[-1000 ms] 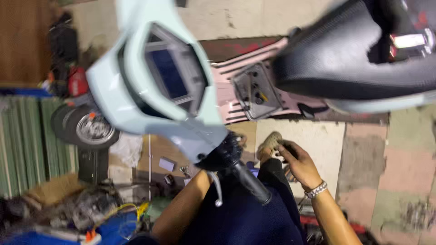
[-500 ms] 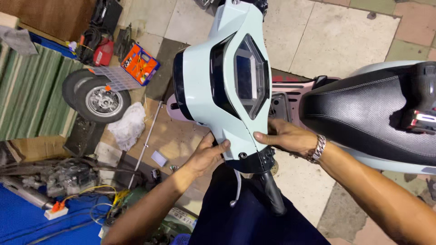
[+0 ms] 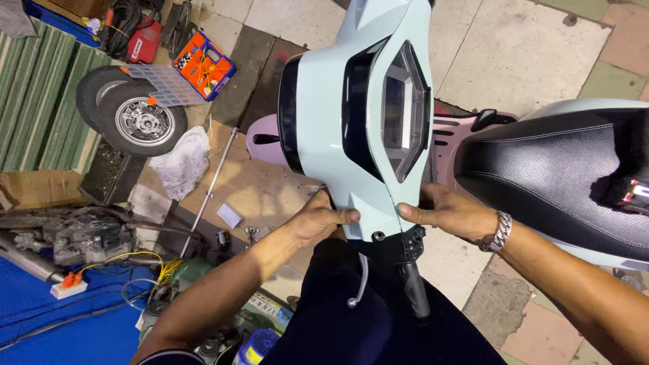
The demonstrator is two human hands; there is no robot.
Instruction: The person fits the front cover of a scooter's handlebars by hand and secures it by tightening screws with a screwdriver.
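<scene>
A pale blue scooter handlebar cover (image 3: 324, 135) with a dark instrument screen (image 3: 404, 111) fills the middle of the view. My left hand (image 3: 318, 220) grips its near end from the left, thumb on the cover's edge. My right hand (image 3: 451, 213), a metal bracelet on its wrist, holds the same end from the right. Below the cover are the black handlebar grip (image 3: 414, 290) and a silver brake lever (image 3: 360, 284). The black scooter seat (image 3: 561, 172) lies to the right.
On the floor at the left are a loose wheel (image 3: 138, 118), an orange parts box (image 3: 203, 67), a white rag (image 3: 179, 165), a long metal rod (image 3: 211, 189), cardboard, yellow wires and a blue tarp (image 3: 61, 331). Tiles lie at the upper right.
My right hand came up from beside my leg to the cover's right side, and my left hand closed on its left side. The view has swung so the cover sits centred.
</scene>
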